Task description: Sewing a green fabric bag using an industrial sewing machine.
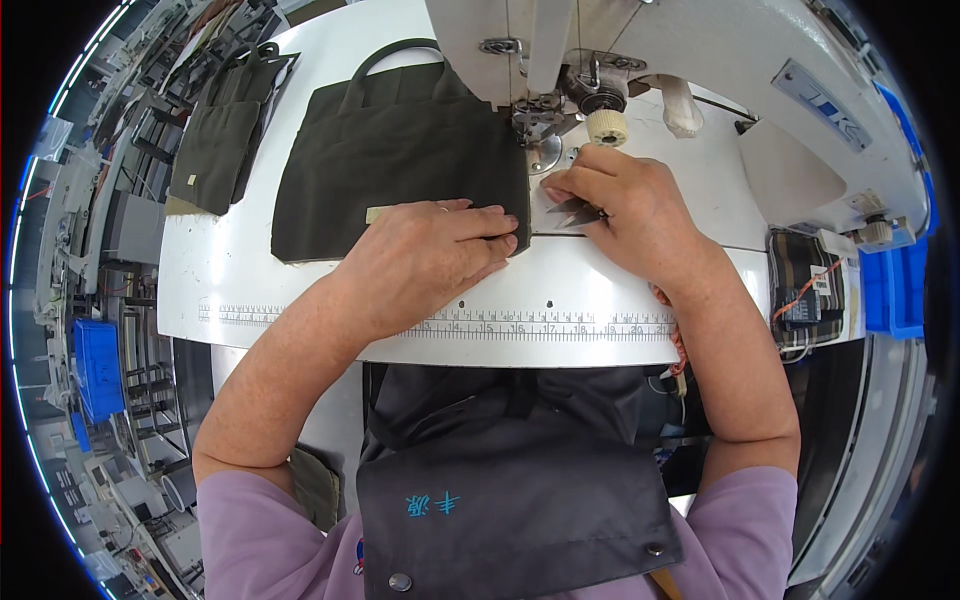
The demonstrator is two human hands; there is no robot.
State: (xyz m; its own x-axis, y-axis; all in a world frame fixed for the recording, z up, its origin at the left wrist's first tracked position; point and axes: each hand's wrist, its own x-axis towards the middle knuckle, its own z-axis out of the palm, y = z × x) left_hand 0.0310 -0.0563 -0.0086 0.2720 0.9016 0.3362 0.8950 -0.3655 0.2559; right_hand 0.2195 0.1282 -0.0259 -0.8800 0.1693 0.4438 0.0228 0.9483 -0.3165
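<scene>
White tabletop [230,270], bag [400,145] beneath left fingers [484,223]

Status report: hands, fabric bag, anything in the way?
Left hand on dark bag. Right hand gripping small snips beside bag's right edge. Sewing machine hides bag's upper right corner.

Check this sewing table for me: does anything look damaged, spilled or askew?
Nothing stands out: the dark bag lies flat under the left hand, and the right hand holds small snips beside it.
</scene>
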